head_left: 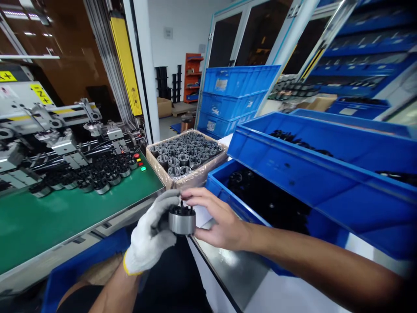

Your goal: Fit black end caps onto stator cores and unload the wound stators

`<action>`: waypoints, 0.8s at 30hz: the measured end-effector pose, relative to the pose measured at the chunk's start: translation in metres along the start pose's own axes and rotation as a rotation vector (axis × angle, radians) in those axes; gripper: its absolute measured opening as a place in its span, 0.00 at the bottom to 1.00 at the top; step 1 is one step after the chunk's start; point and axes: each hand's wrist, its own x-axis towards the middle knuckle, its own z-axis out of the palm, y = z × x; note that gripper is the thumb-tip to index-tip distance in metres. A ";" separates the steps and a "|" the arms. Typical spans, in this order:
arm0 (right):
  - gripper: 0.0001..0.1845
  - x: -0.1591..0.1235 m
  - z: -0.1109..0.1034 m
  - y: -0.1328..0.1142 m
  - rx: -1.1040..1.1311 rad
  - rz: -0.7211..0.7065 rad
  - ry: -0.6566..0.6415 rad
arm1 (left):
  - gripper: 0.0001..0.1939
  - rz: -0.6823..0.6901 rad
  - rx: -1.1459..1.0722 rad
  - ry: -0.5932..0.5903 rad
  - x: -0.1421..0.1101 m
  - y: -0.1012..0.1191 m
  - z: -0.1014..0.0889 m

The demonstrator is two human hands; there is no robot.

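Observation:
Between my hands, roughly upright, is a motor stator core (182,222): a silver metal ring topped by a black plastic insulator with upright posts. My left hand (151,237), in a white knit glove with a yellow cuff, is closed around its left side. My bare right hand (221,219) grips it from the right, with its thumb low on the ring and its fingertips over the black top. The far side and underside of the stator are hidden. Just beyond my hands, a plastic-lined carton (193,176) holds many similar metal cores in rows.
To the left, several stators (102,186) stand on a green work surface (42,221) below machine clamps (70,148). At right, a blue bin (218,180) with black parts sits under another blue bin (293,163). Blue crates (228,95) are stacked behind. A metal bench edge (231,269) runs beneath my right arm.

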 end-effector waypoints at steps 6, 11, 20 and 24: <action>0.27 -0.007 0.006 0.001 -0.093 -0.057 -0.001 | 0.48 -0.054 0.149 0.024 -0.003 -0.009 0.001; 0.28 -0.010 0.007 -0.001 -0.138 -0.047 0.006 | 0.26 0.118 0.308 -0.004 0.009 0.005 0.005; 0.28 -0.008 0.005 -0.004 -0.119 -0.035 -0.055 | 0.25 0.140 0.306 0.031 0.004 0.005 0.009; 0.23 -0.010 0.004 0.007 -0.214 -0.021 -0.115 | 0.27 -0.089 0.263 0.134 -0.005 0.003 0.006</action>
